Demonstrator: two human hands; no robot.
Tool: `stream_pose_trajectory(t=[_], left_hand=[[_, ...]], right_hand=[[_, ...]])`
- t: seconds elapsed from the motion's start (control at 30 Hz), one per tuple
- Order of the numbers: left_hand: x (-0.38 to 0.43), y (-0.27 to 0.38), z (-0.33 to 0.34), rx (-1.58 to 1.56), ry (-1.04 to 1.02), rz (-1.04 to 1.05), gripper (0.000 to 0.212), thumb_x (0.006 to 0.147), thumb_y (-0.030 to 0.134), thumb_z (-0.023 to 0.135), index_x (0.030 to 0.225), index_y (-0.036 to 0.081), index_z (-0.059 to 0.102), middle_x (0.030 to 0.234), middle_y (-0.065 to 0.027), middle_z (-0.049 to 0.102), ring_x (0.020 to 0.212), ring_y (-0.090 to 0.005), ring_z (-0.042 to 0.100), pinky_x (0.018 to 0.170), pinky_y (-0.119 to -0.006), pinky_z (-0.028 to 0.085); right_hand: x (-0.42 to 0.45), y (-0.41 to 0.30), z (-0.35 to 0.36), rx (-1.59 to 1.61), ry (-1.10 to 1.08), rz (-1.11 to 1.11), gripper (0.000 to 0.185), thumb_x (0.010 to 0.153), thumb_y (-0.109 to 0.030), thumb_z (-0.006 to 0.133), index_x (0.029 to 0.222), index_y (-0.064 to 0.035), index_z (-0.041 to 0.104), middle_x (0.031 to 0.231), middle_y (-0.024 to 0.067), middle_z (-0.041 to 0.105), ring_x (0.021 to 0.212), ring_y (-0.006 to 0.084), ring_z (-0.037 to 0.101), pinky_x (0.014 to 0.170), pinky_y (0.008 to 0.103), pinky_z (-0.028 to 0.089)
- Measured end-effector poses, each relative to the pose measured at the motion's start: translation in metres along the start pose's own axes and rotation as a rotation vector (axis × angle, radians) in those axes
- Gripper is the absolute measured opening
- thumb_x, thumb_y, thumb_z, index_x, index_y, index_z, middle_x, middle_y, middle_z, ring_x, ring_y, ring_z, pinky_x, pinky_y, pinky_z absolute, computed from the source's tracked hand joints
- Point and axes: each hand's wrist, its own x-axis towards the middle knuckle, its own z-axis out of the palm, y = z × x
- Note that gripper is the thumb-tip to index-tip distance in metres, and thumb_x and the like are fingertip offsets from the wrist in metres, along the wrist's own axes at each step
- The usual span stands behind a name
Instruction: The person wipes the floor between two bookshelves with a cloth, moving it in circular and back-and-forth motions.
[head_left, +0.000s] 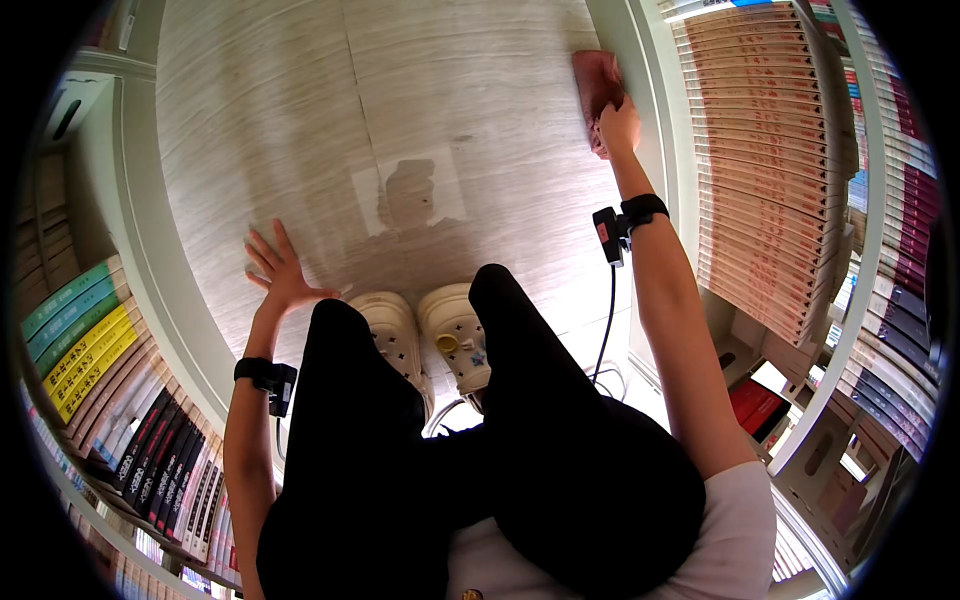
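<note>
In the head view my right hand (621, 126) grips a folded reddish-brown cloth (598, 79) on the floor, close beside the base of the right bookshelf. My left hand (283, 277) is spread with its fingers apart, near my left knee and over the pale streaked floor (262, 112); whether it touches the floor I cannot tell. It holds nothing. A darker reflection shows on the floor in front of my shoes. Each forearm wears a black strap with a small black device, and a cable hangs from the right one.
My cream clogs (386, 337) stand between my bent knees. The left shelf holds a row of books (82, 352), and the right shelf (652, 90) holds a long row of matching orange-and-white spines (757, 165). A cable (609, 322) hangs beside my right knee.
</note>
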Motion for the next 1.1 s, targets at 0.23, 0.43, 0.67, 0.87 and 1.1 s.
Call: stream_pose_trajectory(t=[0.23,0.43,0.67,0.87,1.1], left_hand=[[0.001,-0.003,0.004,0.010,0.033,0.033,0.149,0.036,0.046,0.085,0.132,0.014,-0.025,0.127,-0.0284,-0.036,0.118,-0.0480,-0.031,0.085,-0.072,0.000],[-0.001,0.002,-0.001,-0.010,0.013,0.024,0.148,0.036,0.046,0.085,0.132,0.013,-0.023,0.128,-0.0287,-0.035,0.118,-0.0490,-0.029,0.085,-0.071,0.000],[0.000,0.000,0.002,0.016,0.037,0.026,0.149,0.036,0.046,0.085,0.132,0.013,-0.024,0.129,-0.0283,-0.035,0.118,-0.0494,-0.029,0.086,-0.071,0.000],[0.001,-0.003,0.004,0.025,0.026,0.028,0.149,0.036,0.046,0.085,0.132,0.014,-0.025,0.129,-0.0274,-0.035,0.118,-0.0492,-0.029,0.085,-0.072,0.001],[0.001,-0.002,0.003,0.008,0.020,0.021,0.148,0.037,0.045,0.085,0.132,0.014,-0.025,0.129,-0.0265,-0.035,0.119,-0.0476,-0.030,0.085,-0.071,0.000]], right_hand=[[-0.007,0.025,-0.005,0.274,-0.111,-0.272,0.042,0.078,-0.023,0.050,0.116,-0.0073,0.047,0.104,0.0212,0.057,0.094,0.0374,0.055,0.082,0.0390,0.042],[-0.019,0.008,-0.010,0.240,-0.135,-0.124,0.048,0.076,-0.025,0.046,0.122,-0.0099,0.040,0.103,0.0230,0.056,0.093,0.0391,0.054,0.081,0.0403,0.042],[-0.045,0.009,-0.014,0.237,-0.151,-0.364,0.045,0.075,-0.021,0.049,0.119,-0.0124,0.045,0.104,0.0201,0.057,0.096,0.0359,0.054,0.082,0.0392,0.042],[-0.063,-0.009,-0.026,0.212,-0.117,-0.295,0.043,0.074,-0.019,0.051,0.116,-0.0099,0.047,0.102,0.0176,0.058,0.090,0.0341,0.056,0.077,0.0383,0.045],[-0.124,-0.012,-0.018,0.614,-0.341,-0.374,0.038,0.072,-0.006,0.050,0.110,-0.0060,0.051,0.101,0.0169,0.057,0.089,0.0311,0.057,0.076,0.0346,0.046]])
